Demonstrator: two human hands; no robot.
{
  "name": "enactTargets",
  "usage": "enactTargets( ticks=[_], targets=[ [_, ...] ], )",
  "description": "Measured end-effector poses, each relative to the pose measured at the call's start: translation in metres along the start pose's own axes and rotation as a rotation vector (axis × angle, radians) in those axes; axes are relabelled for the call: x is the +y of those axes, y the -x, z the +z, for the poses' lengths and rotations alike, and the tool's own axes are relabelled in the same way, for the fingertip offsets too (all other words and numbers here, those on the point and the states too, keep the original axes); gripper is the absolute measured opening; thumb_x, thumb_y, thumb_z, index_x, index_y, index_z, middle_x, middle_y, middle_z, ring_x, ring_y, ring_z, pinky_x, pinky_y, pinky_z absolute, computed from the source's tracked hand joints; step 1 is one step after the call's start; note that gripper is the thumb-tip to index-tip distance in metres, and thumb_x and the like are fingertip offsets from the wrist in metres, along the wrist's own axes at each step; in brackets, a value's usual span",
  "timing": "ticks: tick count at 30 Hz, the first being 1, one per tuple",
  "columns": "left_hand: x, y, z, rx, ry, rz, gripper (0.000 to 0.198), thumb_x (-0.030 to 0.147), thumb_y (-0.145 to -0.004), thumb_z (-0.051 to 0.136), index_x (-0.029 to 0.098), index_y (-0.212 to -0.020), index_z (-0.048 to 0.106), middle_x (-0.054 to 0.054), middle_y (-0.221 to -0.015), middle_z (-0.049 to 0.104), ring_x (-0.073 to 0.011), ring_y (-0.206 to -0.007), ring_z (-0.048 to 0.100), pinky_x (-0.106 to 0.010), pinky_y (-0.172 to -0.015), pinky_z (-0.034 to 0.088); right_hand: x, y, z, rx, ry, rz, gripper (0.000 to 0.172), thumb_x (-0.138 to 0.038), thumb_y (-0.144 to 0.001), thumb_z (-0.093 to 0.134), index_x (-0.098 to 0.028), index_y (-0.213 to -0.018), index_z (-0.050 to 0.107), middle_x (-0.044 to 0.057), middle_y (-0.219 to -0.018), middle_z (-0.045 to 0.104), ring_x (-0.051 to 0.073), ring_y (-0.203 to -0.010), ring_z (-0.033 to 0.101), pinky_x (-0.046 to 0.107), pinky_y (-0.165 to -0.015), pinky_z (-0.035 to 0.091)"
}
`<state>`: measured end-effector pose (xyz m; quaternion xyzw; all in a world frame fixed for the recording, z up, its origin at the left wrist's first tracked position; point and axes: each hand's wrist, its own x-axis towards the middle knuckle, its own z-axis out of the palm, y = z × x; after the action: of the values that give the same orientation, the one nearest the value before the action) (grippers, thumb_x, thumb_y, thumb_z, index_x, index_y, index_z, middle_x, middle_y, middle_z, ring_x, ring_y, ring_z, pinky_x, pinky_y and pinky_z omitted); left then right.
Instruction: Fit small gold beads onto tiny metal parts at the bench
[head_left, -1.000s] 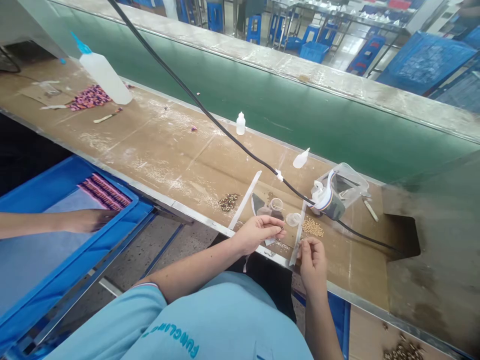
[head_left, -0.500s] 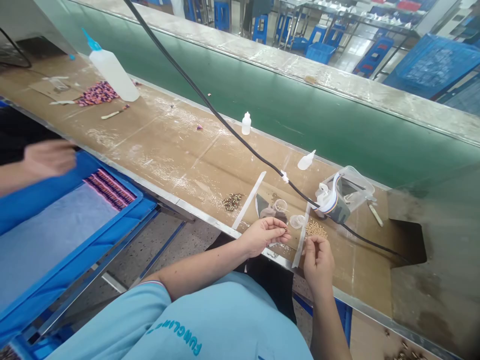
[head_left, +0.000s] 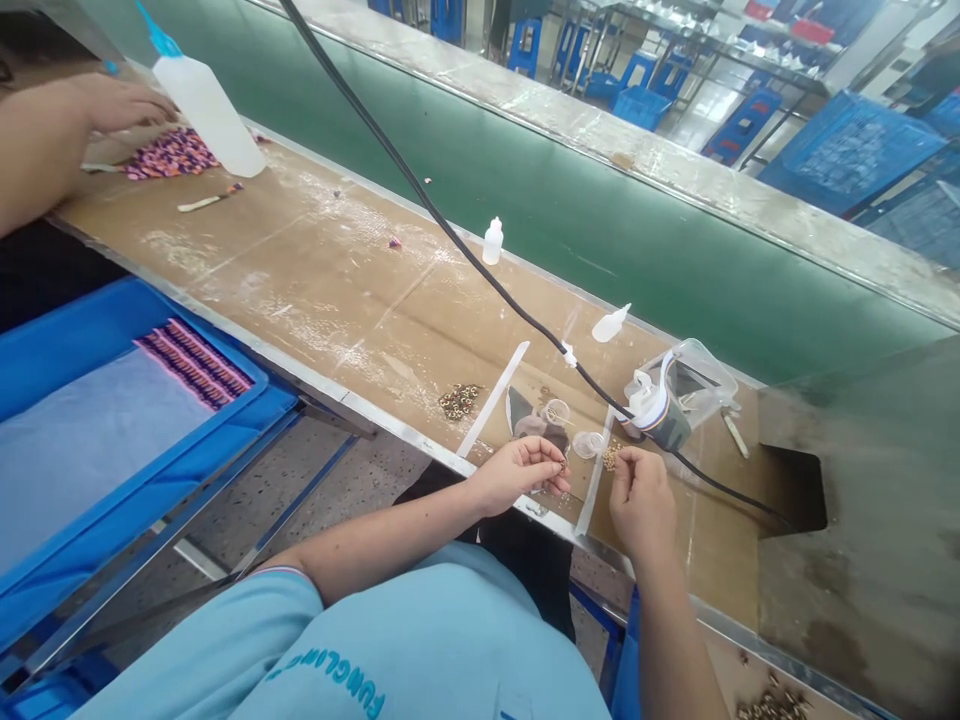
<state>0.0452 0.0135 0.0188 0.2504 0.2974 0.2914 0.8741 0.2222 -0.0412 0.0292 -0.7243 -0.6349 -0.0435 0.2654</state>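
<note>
Behind our bench [head_left: 322,290] runs a green belt [head_left: 600,240]. At the bench's near edge, our left hand [head_left: 517,475] curls closed, pinching a tiny metal piece [head_left: 564,466] between finger and thumb. Our right hand [head_left: 641,503] is also pinched shut just above a small heap of gold beads [head_left: 611,458], though whatever it holds is too small to tell. A clear cup [head_left: 589,444] sits just beside the heap, with a plastic tub [head_left: 694,385] beyond it. A co-worker's hand [head_left: 124,105] rests at the bench's far left end.

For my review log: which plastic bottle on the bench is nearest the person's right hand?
The small white dropper bottle lying near the clear box; the upright bottle and blue-nozzled squeeze bottle sit farther off.
</note>
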Motion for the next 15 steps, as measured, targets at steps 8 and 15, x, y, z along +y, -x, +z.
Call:
enactTargets(
  ticks=[8,15],
  targets=[
    [0.0,0.0,-0.001,0.001,-0.041,0.005,0.043,0.039,-0.054,0.083,0.013,-0.076,0.056,-0.001,-0.065,0.066,-0.0128,-0.06,0.065,-0.023,-0.059,0.049,-0.004,-0.017,-0.006,-0.053,0.128,-0.181,0.031,-0.034,-0.097,0.029,-0.02,-0.082,0.052,0.006,-0.081,0.057,0.017,-0.073,0.055,0.026,-0.053,0.033],
    [0.001,0.001,-0.001,-0.002,-0.055,0.002,0.042,0.039,-0.056,0.081,0.013,-0.076,0.056,-0.001,-0.065,0.066,-0.0133,-0.061,0.066,-0.024,-0.06,0.049,-0.003,-0.024,-0.008,-0.047,0.241,-0.37,0.03,-0.029,-0.098,0.03,-0.018,-0.083,0.053,0.005,-0.08,0.058,0.015,-0.068,0.053,0.024,-0.056,0.034]
  ],
)
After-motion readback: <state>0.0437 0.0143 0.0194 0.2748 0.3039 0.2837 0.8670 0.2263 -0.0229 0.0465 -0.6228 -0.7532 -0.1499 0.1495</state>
